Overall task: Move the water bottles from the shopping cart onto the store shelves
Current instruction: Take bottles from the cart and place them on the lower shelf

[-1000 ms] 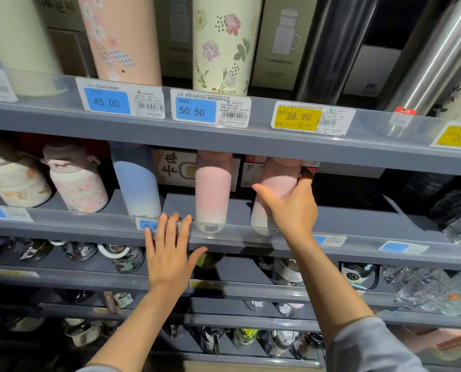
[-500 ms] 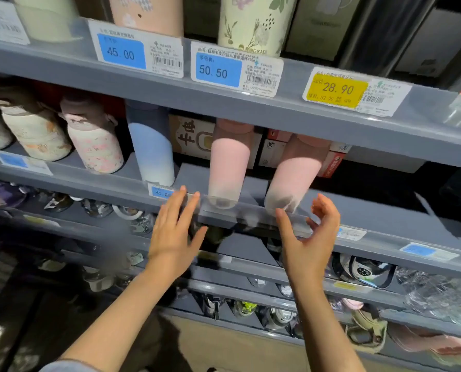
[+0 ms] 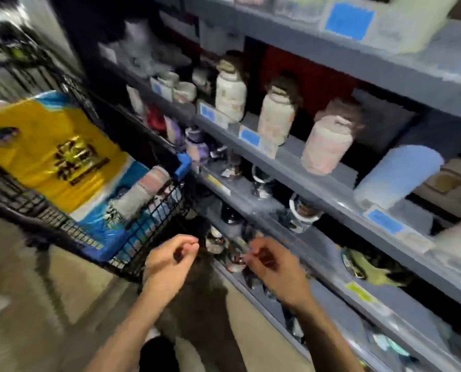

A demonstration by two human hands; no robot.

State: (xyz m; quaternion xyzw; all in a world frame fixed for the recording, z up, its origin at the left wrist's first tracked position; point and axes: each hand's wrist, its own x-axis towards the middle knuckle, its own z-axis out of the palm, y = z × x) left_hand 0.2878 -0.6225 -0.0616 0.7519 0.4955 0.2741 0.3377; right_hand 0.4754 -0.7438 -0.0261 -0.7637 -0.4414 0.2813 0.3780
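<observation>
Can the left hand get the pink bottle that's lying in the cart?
Probably yes. The left hand holds nothing and hangs just outside the cart's wire corner. The pink bottle lies on top near that corner, uncovered, beside the yellow pack. The hand must lift over the rim.

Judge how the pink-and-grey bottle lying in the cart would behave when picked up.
The bottle looks like a smooth cylinder lying on its side, so it may roll if nudged. It appears rigid, probably not floppy. It rests against the yellow package, which likely steadies it. Both hands are empty.
</observation>
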